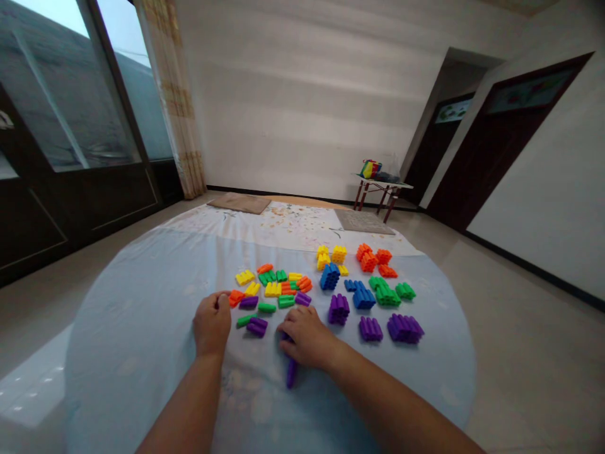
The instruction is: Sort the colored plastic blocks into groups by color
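Note:
My left hand rests on the cloth at the left with its fingers curled closed. An orange ridged toy block lies right at its fingertips; whether anything is inside the fist is hidden. The fingers of my right hand are bent over a purple toy block, whose lower end sticks out toward me while the rest is covered. Between the hands are a purple block and a green block. Mixed loose blocks, such as a yellow one, lie just beyond.
Colour-sorted stacks stand on the right: purple, blue, green, orange and yellow. A pale blue cloth covers the round table. Behind it are a small side table and a patterned curtain.

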A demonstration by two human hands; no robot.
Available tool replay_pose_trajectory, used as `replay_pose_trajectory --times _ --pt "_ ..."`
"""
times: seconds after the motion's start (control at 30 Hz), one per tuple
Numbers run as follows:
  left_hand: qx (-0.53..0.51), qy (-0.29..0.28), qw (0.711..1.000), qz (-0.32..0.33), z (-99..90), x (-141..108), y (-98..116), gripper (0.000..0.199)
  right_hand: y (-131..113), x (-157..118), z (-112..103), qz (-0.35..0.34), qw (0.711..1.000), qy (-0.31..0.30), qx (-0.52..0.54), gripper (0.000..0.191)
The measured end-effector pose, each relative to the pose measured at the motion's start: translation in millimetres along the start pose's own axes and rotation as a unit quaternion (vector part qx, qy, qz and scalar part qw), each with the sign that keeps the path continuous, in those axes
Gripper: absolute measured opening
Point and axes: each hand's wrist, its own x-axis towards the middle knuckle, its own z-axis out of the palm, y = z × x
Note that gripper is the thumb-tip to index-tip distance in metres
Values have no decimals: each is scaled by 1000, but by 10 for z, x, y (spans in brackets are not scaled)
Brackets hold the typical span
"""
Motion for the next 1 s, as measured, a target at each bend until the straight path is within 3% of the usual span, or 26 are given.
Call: replay_pose_trajectory --times 0.23,0.43,0.57,0.77,1.0 --pt "0 7 1000 -7 -21 -23 34 34 84 -198 -120 -37 996 -37 78 51" --pt "-2 7 1000 -6 -33 -29 44 34 50 -120 -105 -15 998 -52 31 41" --pt "1 9 1000 -2 -30 -22 25 35 20 -108 -50 22 999 -13 24 33" --pt "8 0 1000 -11 -41 -15 41 35 -7 -163 -5 66 996 34 41 38" --pt "33 -15 999 -37 -43 42 54 33 -59 -131 -81 53 998 7 -13 33"
